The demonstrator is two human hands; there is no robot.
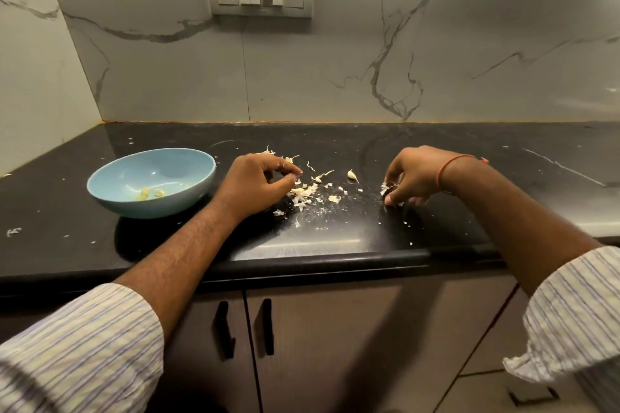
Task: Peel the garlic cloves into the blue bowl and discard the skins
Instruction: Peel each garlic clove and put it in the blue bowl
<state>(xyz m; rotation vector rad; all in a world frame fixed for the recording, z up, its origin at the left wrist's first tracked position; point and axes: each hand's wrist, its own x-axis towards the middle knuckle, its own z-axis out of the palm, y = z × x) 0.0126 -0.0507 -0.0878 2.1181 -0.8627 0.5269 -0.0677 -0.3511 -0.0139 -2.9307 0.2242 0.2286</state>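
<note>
Both hands down on the black table (335,245) among garlic skins.

Left hand (258,181) curled, fingertips pinched over the heap of skins (303,194) just right of it; blue bowl (110,193) just left of that hand, holding a few peeled cloves (149,193). Right hand (411,179) curled, pinching a clump of skins (385,189) against the table. One unpeeled clove (351,174) lying between the two hands, nearer the right.
</note>
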